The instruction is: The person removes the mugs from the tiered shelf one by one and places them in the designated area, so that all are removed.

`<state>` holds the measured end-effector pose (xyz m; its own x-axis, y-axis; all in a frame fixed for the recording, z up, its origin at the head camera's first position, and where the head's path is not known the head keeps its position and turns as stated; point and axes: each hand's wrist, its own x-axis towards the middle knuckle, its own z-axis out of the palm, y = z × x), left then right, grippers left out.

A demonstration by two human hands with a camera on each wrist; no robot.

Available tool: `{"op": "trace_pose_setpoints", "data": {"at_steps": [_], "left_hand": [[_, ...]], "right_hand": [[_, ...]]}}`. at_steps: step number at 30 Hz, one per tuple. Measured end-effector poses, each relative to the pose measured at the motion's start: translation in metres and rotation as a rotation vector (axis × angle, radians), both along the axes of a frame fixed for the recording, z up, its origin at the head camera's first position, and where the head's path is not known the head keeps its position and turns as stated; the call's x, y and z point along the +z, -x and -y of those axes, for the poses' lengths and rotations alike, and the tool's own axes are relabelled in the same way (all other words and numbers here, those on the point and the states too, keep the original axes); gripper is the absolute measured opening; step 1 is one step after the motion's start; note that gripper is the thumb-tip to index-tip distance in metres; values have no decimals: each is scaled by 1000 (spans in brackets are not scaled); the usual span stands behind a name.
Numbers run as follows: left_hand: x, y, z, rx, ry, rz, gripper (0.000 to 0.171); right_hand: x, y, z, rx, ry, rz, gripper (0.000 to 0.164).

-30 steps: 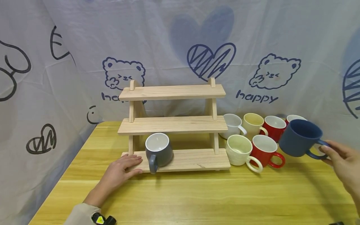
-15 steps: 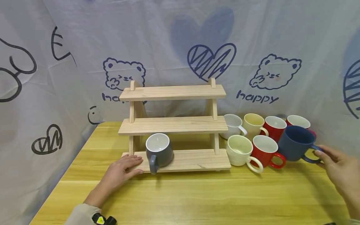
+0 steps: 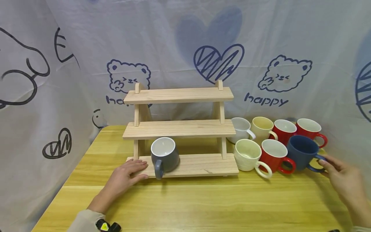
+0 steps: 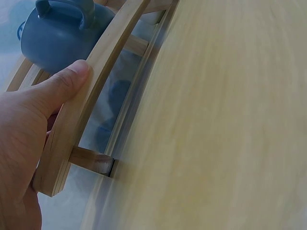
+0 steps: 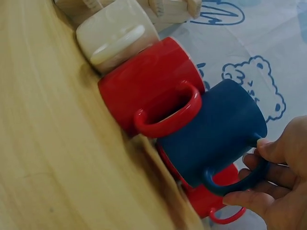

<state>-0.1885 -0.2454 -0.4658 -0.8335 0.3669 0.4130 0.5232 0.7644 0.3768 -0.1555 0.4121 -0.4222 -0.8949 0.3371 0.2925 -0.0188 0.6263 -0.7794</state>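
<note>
In the head view, my right hand (image 3: 343, 180) holds a dark blue mug (image 3: 301, 154) by its handle. The right wrist view shows the thumb and fingers around that handle, with the blue mug (image 5: 218, 129) beside a red mug (image 5: 151, 88) and overlapping another red mug behind. My left hand (image 3: 123, 175) rests on the left end of a three-tier wooden display shelf (image 3: 200, 166), fingers over the bottom board. The thumb lies along the front edge of the board (image 4: 91, 91). A grey mug (image 3: 165, 154) with white inside stands on that board, handle forward.
Mugs stand right of the shelf: a white one (image 3: 240, 130), a yellow one (image 3: 261, 129), a pale cream one (image 3: 247, 154) and several red ones, including one at the back right (image 3: 308, 129). A patterned cloth (image 3: 174, 42) hangs behind the wooden table (image 3: 203, 206).
My right hand has lowered the blue mug and moved it left and nearer, next to the front red mug. The red mug at the back right is now more exposed. My left hand has stayed put.
</note>
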Motion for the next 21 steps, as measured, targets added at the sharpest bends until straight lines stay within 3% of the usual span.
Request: {"op": "trace_pose_setpoints", "data": {"at_steps": [11,21], "left_hand": [[0,-1,-1,-3,-2,-4,44],[-1,1,0,-5,-2,-17,44]], "right_hand": [[-13,0,-5,-81,-217,101,50],[-22,2,-6,-62,-142,128,55]]}}
